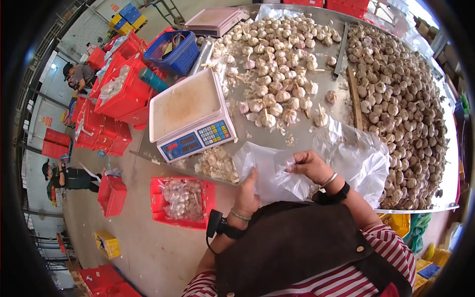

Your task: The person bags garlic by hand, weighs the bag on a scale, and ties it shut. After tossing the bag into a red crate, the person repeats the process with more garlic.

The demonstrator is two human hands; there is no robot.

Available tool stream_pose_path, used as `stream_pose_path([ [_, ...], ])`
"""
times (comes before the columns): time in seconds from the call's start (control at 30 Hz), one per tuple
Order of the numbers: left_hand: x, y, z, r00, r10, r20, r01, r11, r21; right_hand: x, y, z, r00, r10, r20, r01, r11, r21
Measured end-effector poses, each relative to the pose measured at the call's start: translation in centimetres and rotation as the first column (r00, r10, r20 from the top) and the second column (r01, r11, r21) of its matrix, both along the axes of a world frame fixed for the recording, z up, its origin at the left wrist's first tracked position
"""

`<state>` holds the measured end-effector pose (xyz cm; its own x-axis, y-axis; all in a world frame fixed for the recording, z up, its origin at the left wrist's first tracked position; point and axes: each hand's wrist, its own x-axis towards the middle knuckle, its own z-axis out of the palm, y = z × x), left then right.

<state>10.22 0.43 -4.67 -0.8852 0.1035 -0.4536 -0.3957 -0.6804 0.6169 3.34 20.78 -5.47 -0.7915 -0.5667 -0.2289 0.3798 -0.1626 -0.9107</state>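
A clear plastic bag (264, 166) is stretched between my two hands at the near edge of the metal table. My right hand (314, 168) pinches its upper right side between thumb and fingertips. On the bag's left side, my left hand (245, 195) grips with the thumb up, its other fingers partly hidden. More clear plastic bags (351, 153) lie crumpled on the table just right of my right hand. Beyond the bag, loose garlic bulbs (277, 74) are spread over the table. A digital scale (185, 109) with a bare pan stands to the left, beside garlic skins (217, 164).
A large garlic heap (396, 109) lies right, behind a wooden strip (354, 99). Below the table's left edge is a red crate (158, 198) holding bagged garlic. A blue basket (170, 54), a second scale (213, 21) and stacked red crates (118, 89) stand farther left. Two people are in the background.
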Motion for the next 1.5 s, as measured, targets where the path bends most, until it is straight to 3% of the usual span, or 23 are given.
stream_pose_path([
  [0.07, -0.1, -1.6, -1.0, 0.941, -0.11, -0.319, 0.012, 0.956, -0.293, 0.2, -0.6, -0.8, 0.999, -0.034, -0.042, 0.032, 0.998, -0.051],
  [0.2, -1.8, -6.0, -0.9, 0.972, 0.179, -0.152, -0.233, 0.819, -0.525, 0.7, -2.4, 0.7, 0.975, -0.201, 0.096, 0.205, 0.978, -0.033],
  [0.27, -2.4, -8.0, -1.9, 0.822, 0.145, -0.55, -0.568, 0.262, -0.78, 0.7, -3.7, 1.4, 0.971, -0.239, 0.026, 0.238, 0.97, 0.056],
  [0.3, -2.7, -7.8, -0.4, 0.824, 0.146, -0.547, -0.565, 0.272, -0.779, 0.7, -4.6, 1.4, 0.969, -0.244, 0.026, 0.242, 0.968, 0.065],
  [0.37, -2.6, -6.7, 2.5, 0.9, -0.269, -0.344, -0.125, 0.594, -0.794, 0.7, -6.9, 0.9, 0.969, -0.163, -0.187, 0.197, 0.964, 0.18],
  [0.4, -2.7, -6.1, 2.0, 0.898, -0.269, -0.348, -0.124, 0.604, -0.787, 0.8, -8.2, 0.4, 0.969, -0.163, -0.186, 0.206, 0.949, 0.24],
  [0.47, -3.5, -5.0, 1.3, 0.928, -0.267, -0.26, 0.148, 0.905, -0.399, 1.3, -10.3, 1.4, 0.969, -0.144, -0.203, 0.169, 0.98, 0.109],
  [0.57, -4.5, -6.3, 1.5, 0.929, -0.273, -0.249, 0.236, 0.957, -0.169, 1.3, -10.6, 2.2, 0.982, -0.173, -0.07, 0.169, 0.984, -0.059],
  [0.63, -4.4, -6.9, 1.5, 0.915, -0.308, -0.262, 0.285, 0.951, -0.122, 1.4, -10.1, 2.6, 0.965, -0.081, 0.25, 0.14, 0.964, -0.227],
  [0.7, -4.3, -7.4, 1.0, 0.873, -0.388, -0.297, 0.343, 0.919, -0.192, 2.1, -10.4, 2.1, 0.967, -0.11, 0.231, 0.165, 0.959, -0.23],
  [0.77, -4.5, -7.6, 1.2, 0.856, -0.418, -0.303, 0.375, 0.907, -0.19, 2.5, -10.4, 1.3, 0.949, -0.114, 0.292, 0.229, 0.888, -0.398],
  [0.83, -4.5, -7.9, 1.9, 0.896, -0.383, -0.226, 0.373, 0.924, -0.087, 2.9, -10.5, 1.5, 0.94, -0.19, 0.282, 0.286, 0.891, -0.353],
  [0.9, -4.3, -8.2, 2.4, 0.892, -0.397, -0.217, 0.381, 0.918, -0.111, 3.3, -10.4, 2.5, 0.948, -0.18, 0.262, 0.248, 0.936, -0.252],
  [0.97, -4.5, -8.0, 2.1, 0.883, -0.419, -0.213, 0.373, 0.9, -0.225, 3.0, -9.3, -0.5, 0.964, -0.149, -0.221, 0.205, 0.945, 0.254],
  [1.0, -4.7, -8.0, 1.2, 0.86, -0.44, -0.26, 0.383, 0.892, -0.243, 3.1, -9.1, 0.1, 0.883, -0.026, -0.469, 0.284, 0.826, 0.488],
  [1.07, -4.7, -7.8, 0.5, 0.831, -0.494, -0.256, 0.356, 0.826, -0.437, 4.0, -9.7, 1.2, 0.737, 0.026, -0.676, 0.541, 0.576, 0.612],
  [1.17, -5.0, -7.5, -2.3, 0.811, -0.491, -0.317, 0.273, 0.798, -0.537, 4.4, -10.5, 2.6, 0.782, -0.076, -0.618, 0.542, 0.572, 0.616],
  [1.23, -4.5, -6.8, -2.3, 0.821, -0.514, -0.249, 0.36, 0.804, -0.474, 4.5, -11.3, 1.3, 0.804, 0.008, -0.594, 0.505, 0.516, 0.691],
  [1.3, -4.7, -7.0, -2.6, 0.835, -0.52, -0.179, 0.417, 0.811, -0.41, 4.5, -11.6, 1.0, 0.78, 0.026, -0.625, 0.528, 0.51, 0.68],
  [1.4, -5.4, -7.2, -2.0, 0.827, -0.543, -0.146, 0.485, 0.82, -0.303, 4.1, -11.6, 0.7, 0.716, -0.21, -0.666, 0.655, 0.535, 0.535],
  [1.43, -5.4, -7.4, -1.2, 0.827, -0.547, -0.131, 0.52, 0.833, -0.192, 3.5, -11.6, 0.1, 0.787, -0.471, -0.398, 0.595, 0.752, 0.286],
  [1.47, -5.3, -7.2, -0.4, 0.826, -0.551, -0.117, 0.545, 0.835, -0.077, 3.3, -11.6, 0.2, 0.822, -0.569, -0.032, 0.568, 0.822, -0.042],
  [1.5, -5.4, -7.1, -0.3, 0.825, -0.553, -0.118, 0.547, 0.833, -0.081, 3.3, -11.6, 0.3, 0.821, -0.571, -0.033, 0.569, 0.821, -0.045],
])
